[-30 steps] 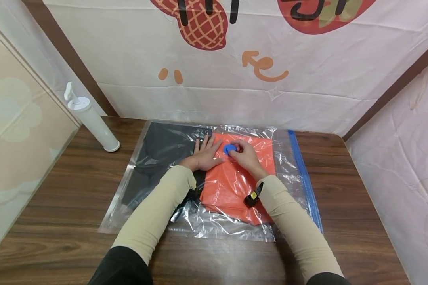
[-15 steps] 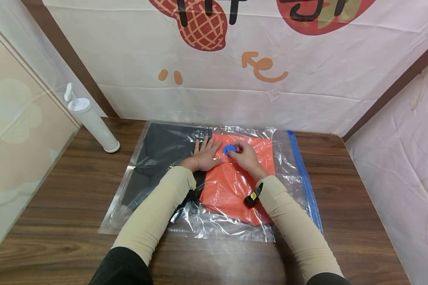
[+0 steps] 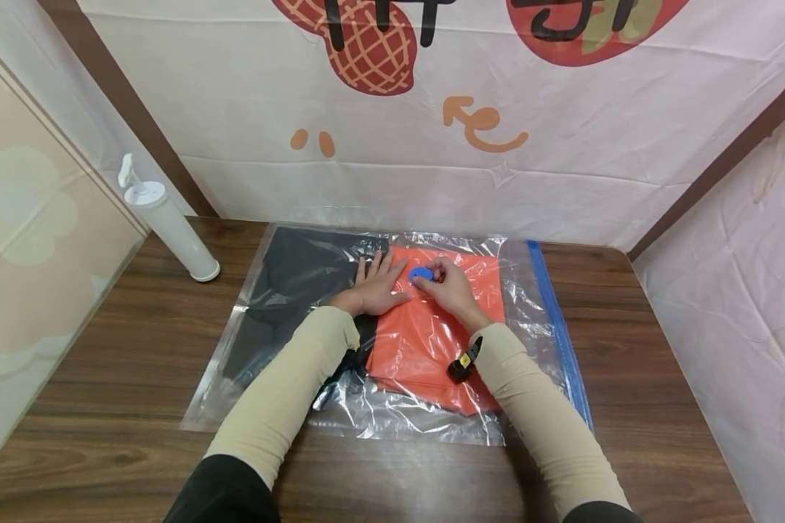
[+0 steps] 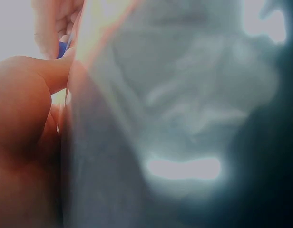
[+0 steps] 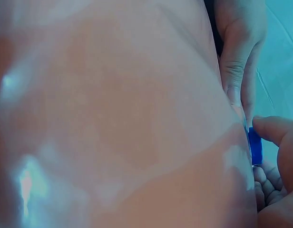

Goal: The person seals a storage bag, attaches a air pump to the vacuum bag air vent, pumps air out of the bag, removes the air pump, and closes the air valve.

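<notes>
A clear plastic storage bag with a blue zip edge lies flat on the table. Inside it, folded dark fabric is on the left and folded orange fabric on the right. My left hand rests on the bag with fingers spread, over the border between the two fabrics. Just beside it, my right hand pinches a round blue valve cap on the bag's top. In the right wrist view, the thumb is on the edge of the blue cap and the other fingers are curled below it.
A white hand pump with a handle on top stands at the table's back left. Printed cloth hangs behind the wooden table and along its sides.
My right thumb and fingers have shifted slightly around the blue valve cap. The left hand and the bag have stayed in place.
</notes>
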Demonstrator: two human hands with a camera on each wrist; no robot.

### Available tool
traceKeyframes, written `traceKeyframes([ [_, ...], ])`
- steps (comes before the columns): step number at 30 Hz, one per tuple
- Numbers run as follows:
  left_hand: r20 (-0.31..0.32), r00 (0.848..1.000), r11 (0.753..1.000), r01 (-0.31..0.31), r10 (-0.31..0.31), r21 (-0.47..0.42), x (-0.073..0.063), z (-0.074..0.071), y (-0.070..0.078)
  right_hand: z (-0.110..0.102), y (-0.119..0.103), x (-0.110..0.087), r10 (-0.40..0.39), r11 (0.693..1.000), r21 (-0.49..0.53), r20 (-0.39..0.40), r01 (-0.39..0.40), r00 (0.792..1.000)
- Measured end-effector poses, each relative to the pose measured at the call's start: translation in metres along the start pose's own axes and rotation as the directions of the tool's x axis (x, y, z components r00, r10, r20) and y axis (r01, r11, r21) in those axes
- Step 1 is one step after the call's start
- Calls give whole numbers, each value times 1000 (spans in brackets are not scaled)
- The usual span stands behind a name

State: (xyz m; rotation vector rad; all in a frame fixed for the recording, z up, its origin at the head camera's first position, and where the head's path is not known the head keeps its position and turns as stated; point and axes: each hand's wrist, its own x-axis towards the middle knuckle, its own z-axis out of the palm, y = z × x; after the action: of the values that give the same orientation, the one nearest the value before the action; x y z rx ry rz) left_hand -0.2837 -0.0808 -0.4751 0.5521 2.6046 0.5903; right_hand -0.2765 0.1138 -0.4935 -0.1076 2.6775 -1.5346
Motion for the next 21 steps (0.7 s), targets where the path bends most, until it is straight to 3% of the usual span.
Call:
traceKeyframes([
  [12,13,1000,1000,2,-2,17,-4,-4,3,0,0,2,-13,999,-37,20,14,1000],
  [21,7,1000,1000,-5,4,14,-2,-2,1,0,-3,-1,18,1000,23,9,-18,1000],
])
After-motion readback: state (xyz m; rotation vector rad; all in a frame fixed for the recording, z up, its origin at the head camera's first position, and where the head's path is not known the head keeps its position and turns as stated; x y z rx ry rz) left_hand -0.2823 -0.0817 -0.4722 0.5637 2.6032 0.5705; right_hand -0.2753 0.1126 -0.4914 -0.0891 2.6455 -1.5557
